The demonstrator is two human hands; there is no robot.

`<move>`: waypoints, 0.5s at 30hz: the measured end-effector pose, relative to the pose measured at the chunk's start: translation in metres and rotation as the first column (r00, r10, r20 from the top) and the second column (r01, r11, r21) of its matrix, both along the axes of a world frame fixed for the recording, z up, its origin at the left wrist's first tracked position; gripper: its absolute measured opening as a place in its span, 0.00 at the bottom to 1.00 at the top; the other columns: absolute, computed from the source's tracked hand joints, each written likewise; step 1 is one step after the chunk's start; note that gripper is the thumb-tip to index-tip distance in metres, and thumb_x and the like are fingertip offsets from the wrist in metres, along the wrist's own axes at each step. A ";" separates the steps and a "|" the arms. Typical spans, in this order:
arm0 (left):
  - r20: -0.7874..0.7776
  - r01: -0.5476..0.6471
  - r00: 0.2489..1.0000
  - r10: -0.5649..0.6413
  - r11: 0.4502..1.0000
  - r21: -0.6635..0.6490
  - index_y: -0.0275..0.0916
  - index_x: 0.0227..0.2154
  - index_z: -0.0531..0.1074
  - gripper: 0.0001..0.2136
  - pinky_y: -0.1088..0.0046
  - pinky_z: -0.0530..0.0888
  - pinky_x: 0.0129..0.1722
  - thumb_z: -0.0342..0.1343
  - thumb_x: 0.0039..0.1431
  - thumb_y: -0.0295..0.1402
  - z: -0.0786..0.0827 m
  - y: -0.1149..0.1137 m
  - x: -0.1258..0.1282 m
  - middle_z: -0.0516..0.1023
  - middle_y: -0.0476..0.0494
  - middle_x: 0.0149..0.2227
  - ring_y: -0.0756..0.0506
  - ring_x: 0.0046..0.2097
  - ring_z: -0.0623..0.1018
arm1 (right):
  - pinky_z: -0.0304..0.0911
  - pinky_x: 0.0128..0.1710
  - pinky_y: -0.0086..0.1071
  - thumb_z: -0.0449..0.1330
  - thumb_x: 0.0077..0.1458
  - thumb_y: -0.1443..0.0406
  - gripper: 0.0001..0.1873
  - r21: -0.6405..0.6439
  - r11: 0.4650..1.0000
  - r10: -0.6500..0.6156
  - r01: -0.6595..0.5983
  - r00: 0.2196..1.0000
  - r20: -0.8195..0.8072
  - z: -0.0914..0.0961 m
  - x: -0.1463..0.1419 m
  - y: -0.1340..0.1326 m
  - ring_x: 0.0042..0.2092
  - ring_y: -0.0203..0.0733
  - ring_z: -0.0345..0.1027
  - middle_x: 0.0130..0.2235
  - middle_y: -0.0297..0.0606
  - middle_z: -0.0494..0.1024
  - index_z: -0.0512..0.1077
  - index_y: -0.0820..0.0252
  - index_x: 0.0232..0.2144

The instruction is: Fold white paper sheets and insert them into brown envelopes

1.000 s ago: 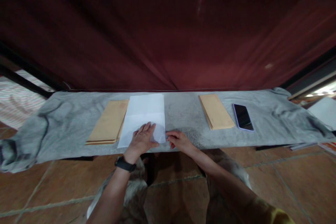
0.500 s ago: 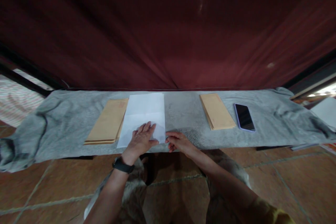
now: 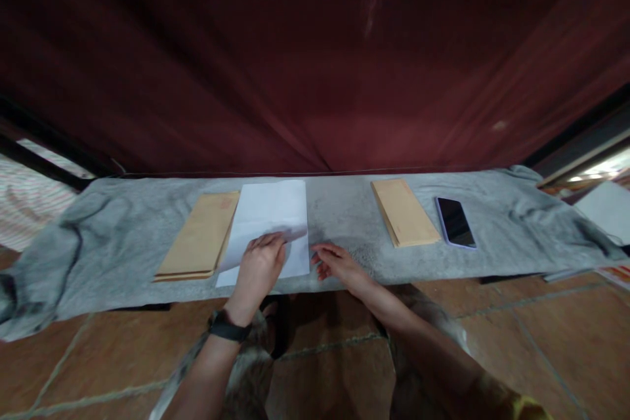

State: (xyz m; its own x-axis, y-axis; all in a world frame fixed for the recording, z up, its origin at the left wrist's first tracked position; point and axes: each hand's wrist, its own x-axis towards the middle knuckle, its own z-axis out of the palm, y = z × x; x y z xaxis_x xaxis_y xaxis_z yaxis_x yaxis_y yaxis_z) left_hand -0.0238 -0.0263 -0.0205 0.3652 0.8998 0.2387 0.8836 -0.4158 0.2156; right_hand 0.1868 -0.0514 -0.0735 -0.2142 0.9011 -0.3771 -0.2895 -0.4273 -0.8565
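Presumably to steady the white sheet (image 3: 273, 203) mid-frame, I had my left hand (image 3: 260, 266) curled over it, grip unclear, my right hand (image 3: 339, 264) loosely open alongside.

Dark red fabric (image 3: 315, 79) hangs in soft folds behind a long bench (image 3: 339, 203) draped in rumpled grey. Below lie brown floor tiles (image 3: 541, 321) with pale grout (image 3: 118, 392). Dark bars (image 3: 49, 138) front a striped cloth (image 3: 24, 203) at far left; the blurred bright patch (image 3: 605, 169) at far right may be daylight.
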 end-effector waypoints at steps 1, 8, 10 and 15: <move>0.020 0.019 1.000 -0.020 0.998 0.056 0.38 0.42 0.78 0.11 0.57 0.74 0.52 0.49 0.65 0.28 0.004 -0.002 0.005 0.81 0.36 0.49 0.37 0.50 0.79 | 0.70 0.28 0.32 0.66 0.53 0.53 0.15 -0.003 1.000 -0.028 0.028 0.999 -0.020 0.002 0.002 0.003 0.27 0.37 0.70 0.32 0.35 0.79 0.76 0.56 0.37; 0.031 0.288 0.954 -0.299 0.938 0.192 0.38 0.40 0.75 0.08 0.60 0.73 0.50 0.53 0.64 0.23 0.012 -0.038 0.061 0.81 0.39 0.48 0.39 0.49 0.78 | 0.70 0.35 0.31 0.62 0.53 0.54 0.14 -0.048 0.964 -0.266 0.262 0.940 -0.212 0.014 0.029 0.027 0.37 0.42 0.75 0.33 0.35 0.82 0.76 0.58 0.36; 0.024 0.336 0.938 -0.344 0.927 0.167 0.38 0.40 0.75 0.08 0.60 0.73 0.50 0.54 0.62 0.21 0.009 -0.047 0.074 0.81 0.39 0.47 0.40 0.48 0.78 | 0.69 0.34 0.32 0.62 0.51 0.55 0.13 -0.067 0.954 -0.301 0.294 0.932 -0.200 0.013 0.038 0.033 0.37 0.44 0.76 0.31 0.35 0.82 0.75 0.58 0.33; 0.151 0.409 0.895 -0.419 0.907 0.098 0.39 0.42 0.76 0.06 0.60 0.74 0.49 0.58 0.62 0.27 0.006 -0.056 0.085 0.82 0.41 0.45 0.41 0.46 0.79 | 0.67 0.30 0.32 0.70 0.38 0.62 0.13 -0.029 0.931 -0.364 0.363 0.930 -0.050 0.007 0.056 0.038 0.31 0.43 0.75 0.27 0.34 0.81 0.76 0.59 0.30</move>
State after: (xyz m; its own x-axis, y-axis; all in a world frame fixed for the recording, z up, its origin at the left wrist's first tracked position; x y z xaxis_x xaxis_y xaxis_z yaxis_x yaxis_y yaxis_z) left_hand 0.0613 -0.0826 -0.0145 0.6521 0.6572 0.3779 0.5826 -0.7534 0.3049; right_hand 0.2424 -0.0130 -0.0668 0.1068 0.9139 -0.3917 -0.4731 -0.2998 -0.8285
